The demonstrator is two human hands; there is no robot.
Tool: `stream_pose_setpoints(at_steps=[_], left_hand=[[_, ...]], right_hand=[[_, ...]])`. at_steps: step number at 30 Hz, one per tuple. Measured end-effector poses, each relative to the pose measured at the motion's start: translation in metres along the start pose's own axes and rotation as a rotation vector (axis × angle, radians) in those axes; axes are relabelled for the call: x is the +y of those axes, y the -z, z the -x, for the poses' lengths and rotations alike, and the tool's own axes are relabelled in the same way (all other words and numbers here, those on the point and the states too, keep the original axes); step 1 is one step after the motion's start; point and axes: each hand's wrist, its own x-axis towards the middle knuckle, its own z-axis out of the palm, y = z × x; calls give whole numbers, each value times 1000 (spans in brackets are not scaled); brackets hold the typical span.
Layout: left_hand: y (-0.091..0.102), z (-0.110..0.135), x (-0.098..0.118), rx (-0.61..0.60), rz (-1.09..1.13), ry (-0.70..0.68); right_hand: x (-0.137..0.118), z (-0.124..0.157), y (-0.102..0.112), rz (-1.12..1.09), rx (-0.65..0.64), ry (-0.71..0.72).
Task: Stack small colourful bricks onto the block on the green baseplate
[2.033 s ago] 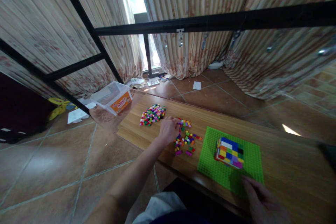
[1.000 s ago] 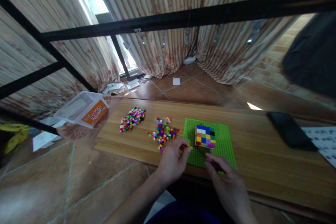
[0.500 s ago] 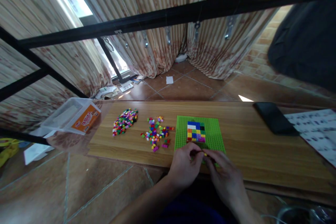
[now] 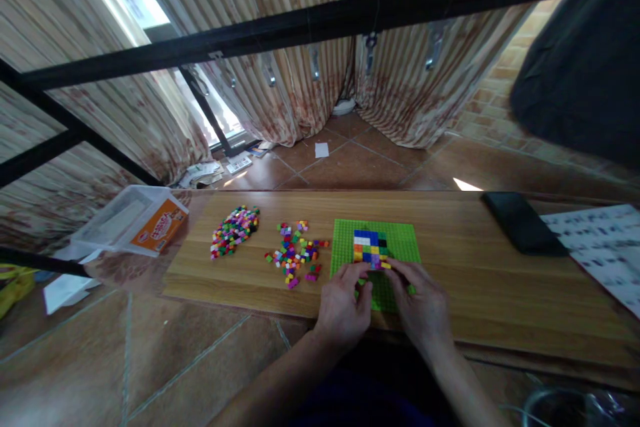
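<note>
A green studded baseplate [image 4: 407, 243] lies on the table in front of me. On it stands a block of toy bricks [image 4: 367, 240] in blue, white, yellow, orange, purple and other colours. At the block's near right corner, a small yellow brick [image 4: 385, 265] is at the fingertips of my right hand [image 4: 423, 300], closed on it. My left hand [image 4: 345, 300] is beside the block's near edge, index finger stretched to it and thumb apart, with nothing visible in it. The fingers partly hide the block's near side.
Loose small bricks [image 4: 295, 253] are scattered left of the baseplate, with a denser pile [image 4: 235, 232] farther left. A clear plastic box [image 4: 125, 217] with an orange label stands at the table's left end. A black phone-like slab [image 4: 520, 223] and a printed sheet [image 4: 600, 240] lie right.
Both hands have moved forward from the baseplate's near edge to the brick block. The yellow brick, earlier between both hands' fingers, is now at the block's near right corner; the left fingers have parted.
</note>
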Motion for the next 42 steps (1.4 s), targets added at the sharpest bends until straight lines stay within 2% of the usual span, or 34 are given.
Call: stream_pose_setpoints(at_steps=[11, 18, 22, 31, 37, 42], left_hand=[[-9, 1, -1, -67, -102, -113], [-13, 1, -1, -165, -218, -120], [-12, 1, 2, -181, -262, -125], [-14, -2, 7, -197, -332, -136], [-18, -3, 3, -168, -381, -155], [-21, -5, 0, -179, -551, -180]], right_hand=[[3, -2, -2, -72, 10, -103], [3, -4, -4, -187, 41, -334], [4, -8, -7, -290, 67, -456], [-4, -18, -11, -667, 135, -801], [-5, -20, -9, -684, 67, -891], [-3, -20, -11, -699, 68, -940]])
